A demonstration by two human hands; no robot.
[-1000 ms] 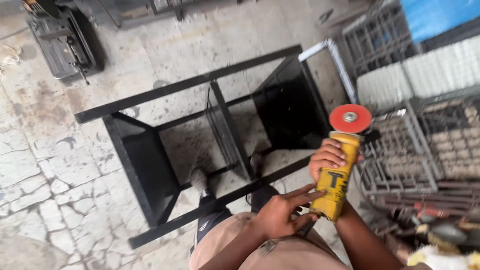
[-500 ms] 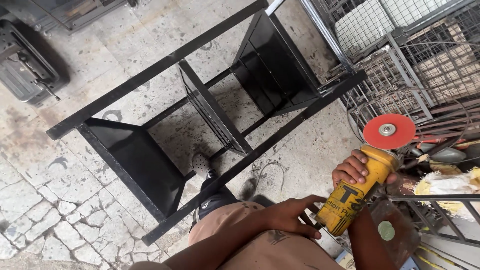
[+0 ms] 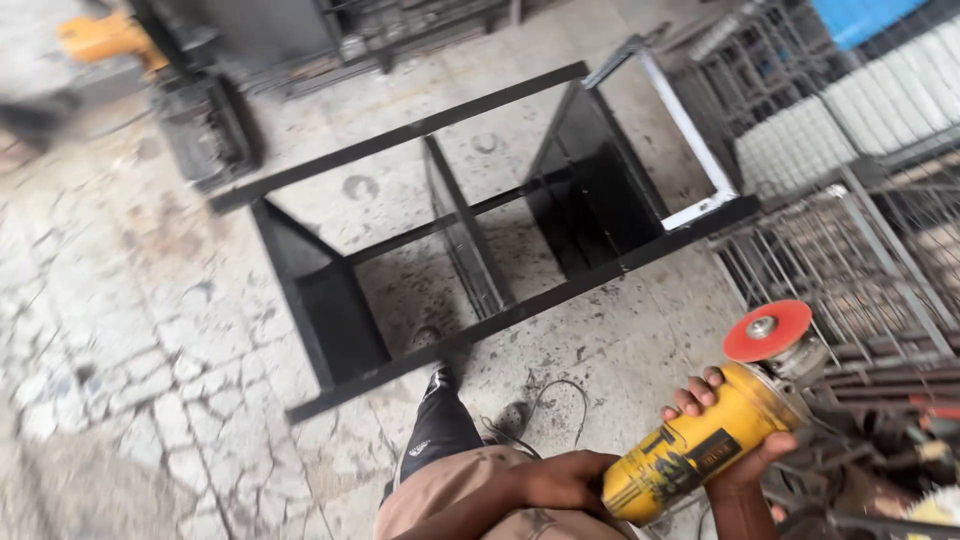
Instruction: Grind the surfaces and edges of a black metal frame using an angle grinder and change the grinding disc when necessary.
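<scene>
A black frame (image 3: 470, 240) lies on the floor (image 3: 130, 330) at left. Lower right, the left hand (image 3: 560, 480) has its grip closed on the rear of a yellow grinder (image 3: 700, 445); the right hand (image 3: 735, 440) wraps its body, red disc (image 3: 768, 330) up.

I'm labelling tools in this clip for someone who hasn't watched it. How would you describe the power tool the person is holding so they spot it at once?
Start at the big black metal frame lying on the concrete floor, then drop to the lower right corner. There the right hand grips the angle grinder, with the left hand at its rear end. Its yellow body and red disc stand out against the grey wire racks.
</scene>
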